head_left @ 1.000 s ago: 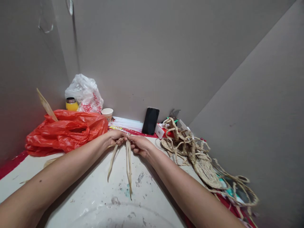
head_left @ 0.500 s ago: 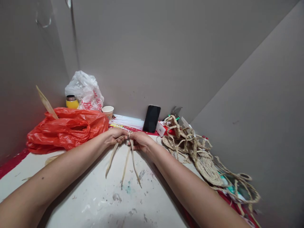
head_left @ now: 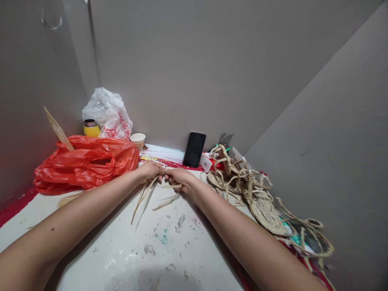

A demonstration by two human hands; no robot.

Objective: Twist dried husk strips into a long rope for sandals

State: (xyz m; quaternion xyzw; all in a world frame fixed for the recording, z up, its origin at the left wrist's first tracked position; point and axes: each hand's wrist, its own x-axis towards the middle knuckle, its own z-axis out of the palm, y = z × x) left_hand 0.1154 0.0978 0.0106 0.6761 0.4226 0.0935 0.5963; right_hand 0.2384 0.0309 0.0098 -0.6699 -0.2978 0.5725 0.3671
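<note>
Here, red bag [head_left: 85,163] holding leaf [head_left: 57,129]

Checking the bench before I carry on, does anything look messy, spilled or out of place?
The white tabletop is stained with dried grey and teal paint smears near the front. A tangle of straw sandals sprawls over the right edge.

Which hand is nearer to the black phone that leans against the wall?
The right hand. It is just below and slightly left of the black phone. The left hand is farther left of it. Both hands pinch dried straw strips.
</note>
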